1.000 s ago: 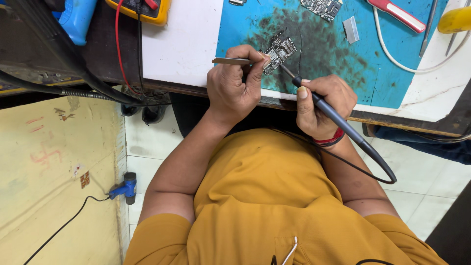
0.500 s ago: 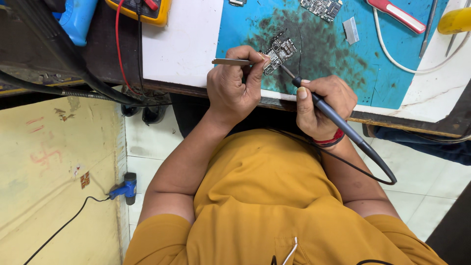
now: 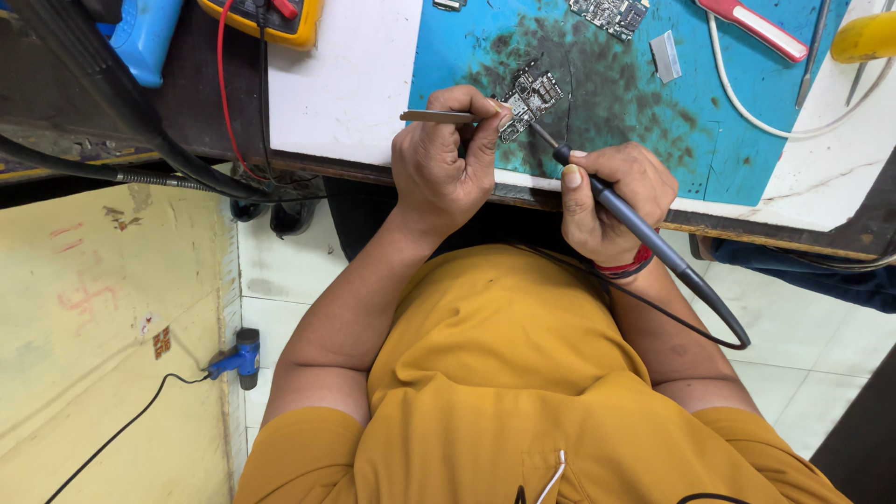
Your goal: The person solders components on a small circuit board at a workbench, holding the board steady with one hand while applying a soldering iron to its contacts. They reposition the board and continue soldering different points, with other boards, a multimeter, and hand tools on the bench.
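My left hand (image 3: 443,168) pinches metal tweezers (image 3: 439,117) whose tips rest at a small circuit board (image 3: 530,98) on a blue work mat (image 3: 616,93). Gripped in my right hand (image 3: 611,201) is a dark soldering iron (image 3: 635,229), its tip touching the lower edge of that board. The iron's cable loops down past my right wrist, which wears a red band. The mat around the board is stained dark.
A second circuit board (image 3: 609,13), a small metal plate (image 3: 665,54), a red-handled tool (image 3: 756,28) and a white cable (image 3: 747,103) lie on the mat. A yellow multimeter (image 3: 271,17) with red lead sits far left. A blue tool (image 3: 241,357) lies on the floor.
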`<action>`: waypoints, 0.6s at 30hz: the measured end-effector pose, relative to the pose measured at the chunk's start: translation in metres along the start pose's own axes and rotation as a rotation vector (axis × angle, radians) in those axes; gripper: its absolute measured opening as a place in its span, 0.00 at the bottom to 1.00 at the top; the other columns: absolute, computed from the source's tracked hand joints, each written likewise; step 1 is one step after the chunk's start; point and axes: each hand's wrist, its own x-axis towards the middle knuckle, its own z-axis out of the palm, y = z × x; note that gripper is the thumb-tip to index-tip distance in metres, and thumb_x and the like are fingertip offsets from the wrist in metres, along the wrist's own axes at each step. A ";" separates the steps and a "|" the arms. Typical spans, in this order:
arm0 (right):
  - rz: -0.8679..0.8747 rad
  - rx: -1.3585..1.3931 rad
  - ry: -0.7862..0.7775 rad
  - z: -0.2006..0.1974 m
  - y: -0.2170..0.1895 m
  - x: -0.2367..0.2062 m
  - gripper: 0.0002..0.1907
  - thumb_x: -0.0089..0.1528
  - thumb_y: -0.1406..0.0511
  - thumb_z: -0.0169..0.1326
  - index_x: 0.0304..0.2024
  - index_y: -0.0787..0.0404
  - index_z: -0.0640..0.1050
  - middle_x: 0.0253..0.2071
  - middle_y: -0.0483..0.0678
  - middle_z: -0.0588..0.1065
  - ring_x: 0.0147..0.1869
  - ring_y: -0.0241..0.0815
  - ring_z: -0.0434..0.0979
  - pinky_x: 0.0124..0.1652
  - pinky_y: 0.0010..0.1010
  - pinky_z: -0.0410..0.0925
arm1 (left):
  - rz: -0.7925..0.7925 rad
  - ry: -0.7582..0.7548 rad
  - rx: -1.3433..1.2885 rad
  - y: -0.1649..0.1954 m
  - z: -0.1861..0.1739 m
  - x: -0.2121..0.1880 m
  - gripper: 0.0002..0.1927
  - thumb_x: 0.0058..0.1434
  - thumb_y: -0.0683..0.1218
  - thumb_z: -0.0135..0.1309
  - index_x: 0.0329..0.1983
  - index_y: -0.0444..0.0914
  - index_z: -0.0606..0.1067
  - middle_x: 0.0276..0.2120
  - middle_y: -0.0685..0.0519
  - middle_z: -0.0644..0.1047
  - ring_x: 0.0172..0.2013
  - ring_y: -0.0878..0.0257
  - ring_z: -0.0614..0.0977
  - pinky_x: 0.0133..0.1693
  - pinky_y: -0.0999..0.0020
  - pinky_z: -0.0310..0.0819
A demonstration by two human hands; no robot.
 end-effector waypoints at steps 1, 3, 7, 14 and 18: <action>0.002 0.001 0.002 0.000 0.000 0.000 0.05 0.69 0.71 0.59 0.40 0.66 0.76 0.34 0.53 0.78 0.33 0.49 0.77 0.34 0.33 0.68 | 0.005 0.001 0.003 0.000 0.000 0.000 0.07 0.73 0.41 0.57 0.45 0.38 0.70 0.37 0.53 0.82 0.34 0.66 0.87 0.34 0.72 0.80; 0.004 0.004 0.006 0.000 0.000 0.000 0.05 0.70 0.71 0.59 0.40 0.65 0.75 0.34 0.53 0.78 0.34 0.49 0.77 0.34 0.33 0.68 | 0.015 0.003 0.009 0.000 0.000 0.000 0.07 0.73 0.41 0.58 0.45 0.38 0.70 0.37 0.53 0.82 0.34 0.65 0.87 0.34 0.72 0.80; -0.004 0.002 0.004 0.000 0.000 0.001 0.05 0.69 0.71 0.59 0.40 0.66 0.76 0.34 0.53 0.78 0.34 0.50 0.77 0.34 0.33 0.68 | -0.009 0.006 0.006 0.000 0.001 0.000 0.08 0.73 0.42 0.58 0.45 0.37 0.70 0.37 0.53 0.82 0.34 0.66 0.87 0.34 0.73 0.80; 0.002 0.005 -0.003 0.000 -0.001 0.002 0.04 0.69 0.72 0.59 0.40 0.66 0.76 0.35 0.53 0.78 0.34 0.50 0.77 0.35 0.33 0.68 | 0.005 0.004 0.021 0.000 0.001 0.001 0.08 0.73 0.42 0.58 0.45 0.38 0.70 0.36 0.54 0.82 0.33 0.66 0.86 0.34 0.73 0.80; 0.019 -0.014 0.017 0.000 -0.001 0.001 0.05 0.68 0.71 0.60 0.39 0.66 0.76 0.32 0.53 0.76 0.32 0.50 0.76 0.33 0.34 0.67 | -0.010 0.002 0.006 0.001 0.001 0.001 0.08 0.72 0.42 0.58 0.44 0.37 0.70 0.35 0.53 0.81 0.30 0.66 0.85 0.32 0.72 0.78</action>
